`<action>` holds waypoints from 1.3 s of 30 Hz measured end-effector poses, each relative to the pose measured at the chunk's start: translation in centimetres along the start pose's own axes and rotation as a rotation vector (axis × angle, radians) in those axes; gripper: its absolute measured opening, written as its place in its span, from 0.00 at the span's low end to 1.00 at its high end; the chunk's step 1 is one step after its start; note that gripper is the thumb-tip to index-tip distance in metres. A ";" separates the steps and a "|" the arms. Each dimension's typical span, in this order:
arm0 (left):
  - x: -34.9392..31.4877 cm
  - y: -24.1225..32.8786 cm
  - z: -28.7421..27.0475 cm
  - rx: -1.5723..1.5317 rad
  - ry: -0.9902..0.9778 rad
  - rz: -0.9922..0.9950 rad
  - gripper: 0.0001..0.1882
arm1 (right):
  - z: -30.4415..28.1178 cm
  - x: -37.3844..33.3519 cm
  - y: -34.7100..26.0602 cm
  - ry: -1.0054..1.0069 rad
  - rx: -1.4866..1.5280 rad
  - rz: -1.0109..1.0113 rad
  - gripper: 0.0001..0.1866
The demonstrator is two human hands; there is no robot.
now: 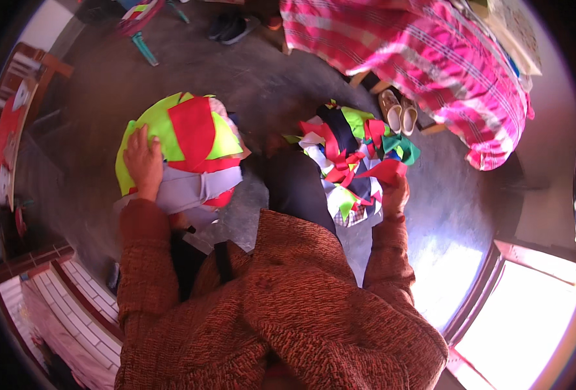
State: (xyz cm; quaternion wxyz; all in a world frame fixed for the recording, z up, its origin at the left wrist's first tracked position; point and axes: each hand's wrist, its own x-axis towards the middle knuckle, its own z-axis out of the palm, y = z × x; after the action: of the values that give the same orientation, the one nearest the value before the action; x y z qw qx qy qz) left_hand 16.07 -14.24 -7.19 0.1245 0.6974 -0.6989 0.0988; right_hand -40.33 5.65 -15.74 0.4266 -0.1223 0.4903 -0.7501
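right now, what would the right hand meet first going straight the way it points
Past the red scrap it holds, the right hand would probably meet the green scrap, though depth is unclear.

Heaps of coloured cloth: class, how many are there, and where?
2: the left heap, under the left hand, and the right heap, beside the right hand. More may be hidden.

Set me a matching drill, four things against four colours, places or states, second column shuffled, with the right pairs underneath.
1. Left hand
2. Right hand
3. Slippers
4. Draped cloth

A. Pink plaid
B. Holding a red fabric scrap
C. Pale, side by side
D. Resting on the lime-and-red fabric pile

Pairs: 1-D, 2-B, 3-C, 4-A
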 end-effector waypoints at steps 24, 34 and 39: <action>-0.6 1.5 -1.7 -0.130 0.066 -0.086 0.26 | 40.7 -9.9 11.6 -0.618 -0.092 0.345 0.08; -0.1 1.6 -1.0 -0.187 0.072 -0.121 0.30 | 37.7 -10.3 10.4 -0.568 -0.102 0.403 0.25; -0.4 1.6 -2.5 -0.138 0.203 -0.032 0.32 | 36.2 -12.3 8.3 -0.681 -0.333 0.162 0.34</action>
State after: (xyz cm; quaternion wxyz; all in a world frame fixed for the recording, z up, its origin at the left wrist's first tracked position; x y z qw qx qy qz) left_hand 14.55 -13.06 -4.90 0.2438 0.6846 -0.6767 0.1183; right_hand -6.72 -9.14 -2.08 0.5974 -0.3928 0.4436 -0.5404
